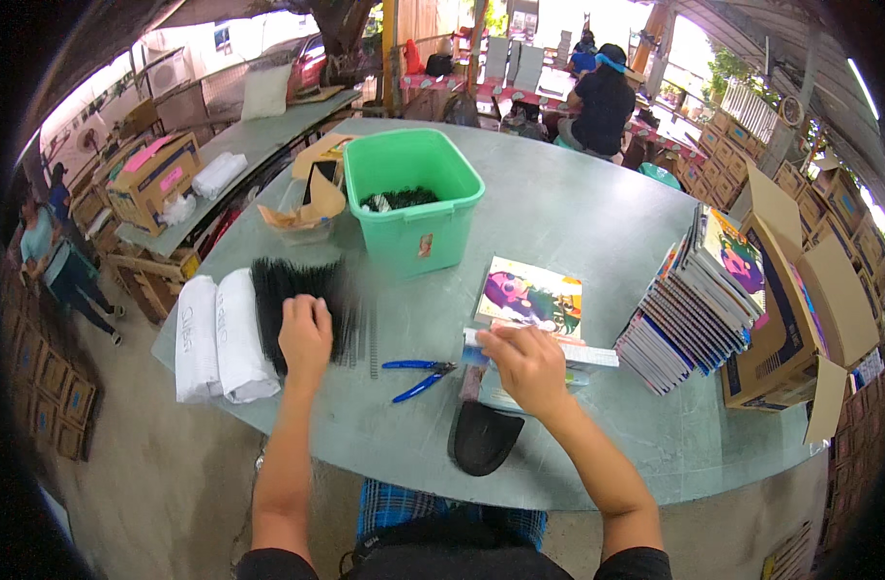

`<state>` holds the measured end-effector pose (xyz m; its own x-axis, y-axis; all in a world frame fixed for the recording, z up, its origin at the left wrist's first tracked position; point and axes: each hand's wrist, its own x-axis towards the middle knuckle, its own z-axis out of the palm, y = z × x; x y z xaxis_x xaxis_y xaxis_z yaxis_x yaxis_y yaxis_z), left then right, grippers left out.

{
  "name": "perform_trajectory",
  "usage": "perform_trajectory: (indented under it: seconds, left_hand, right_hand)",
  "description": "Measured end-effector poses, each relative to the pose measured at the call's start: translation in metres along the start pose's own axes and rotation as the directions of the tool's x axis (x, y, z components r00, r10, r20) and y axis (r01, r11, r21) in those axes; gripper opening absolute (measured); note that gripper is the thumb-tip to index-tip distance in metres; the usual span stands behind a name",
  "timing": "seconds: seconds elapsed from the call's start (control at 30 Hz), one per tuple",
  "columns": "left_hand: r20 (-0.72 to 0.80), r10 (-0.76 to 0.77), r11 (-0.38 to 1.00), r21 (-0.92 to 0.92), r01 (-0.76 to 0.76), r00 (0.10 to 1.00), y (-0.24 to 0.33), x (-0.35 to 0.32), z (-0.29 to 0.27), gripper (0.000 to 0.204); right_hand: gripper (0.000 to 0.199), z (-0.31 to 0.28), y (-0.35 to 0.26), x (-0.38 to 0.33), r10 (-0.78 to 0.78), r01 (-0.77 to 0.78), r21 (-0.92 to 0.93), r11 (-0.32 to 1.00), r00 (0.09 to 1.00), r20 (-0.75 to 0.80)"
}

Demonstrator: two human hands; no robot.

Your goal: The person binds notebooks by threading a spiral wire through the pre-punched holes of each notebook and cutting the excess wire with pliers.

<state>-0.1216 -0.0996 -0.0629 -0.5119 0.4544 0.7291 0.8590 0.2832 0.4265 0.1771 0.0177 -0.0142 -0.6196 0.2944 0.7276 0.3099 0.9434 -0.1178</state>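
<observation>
My left hand (305, 333) has its fingers curled into a pile of black comb-like binding wires (280, 286); the pile's right side is smeared by motion. With thumb and fingers closed, my right hand (527, 365) grips a booklet (587, 356) whose edge of pages faces me. Just behind it lies a booklet with a colourful cartoon cover (534, 295). Blue-handled cutting pliers (421, 377) rest on the table between my hands. A dark rounded pad (485, 440) sits near the front edge, below my right hand.
A green bin (413, 232) holding black wire pieces stands at the back. Two white wrapped packs (220, 338) lie at left. On the right, a tall stack of bound booklets (689, 309) leans beside an open cardboard box (781, 338). Other people are farther off.
</observation>
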Motion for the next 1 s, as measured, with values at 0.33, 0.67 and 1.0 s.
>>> perform_trajectory:
  seconds: [0.33,0.67,1.0]
  left_hand:
    - [0.107,-0.339,0.229,-0.954,0.192,0.935,0.073,0.048,-0.042,0.027]
    - [0.614,0.02,0.476,-0.7,0.533,0.789,0.138,-0.018,0.019,0.026]
    - [0.104,0.343,0.835,-0.489,-0.252,0.933,0.148,-0.018,0.015,0.015]
  right_hand:
    - [0.02,0.0,-0.011,0.006,0.009,-0.005,-0.049,0.999,0.997,0.08]
    - [0.025,0.021,-0.004,0.032,0.245,-0.241,-0.161,0.957,0.97,0.0]
    - [0.016,0.013,-0.009,0.025,0.244,-0.237,-0.07,0.969,0.962,0.125]
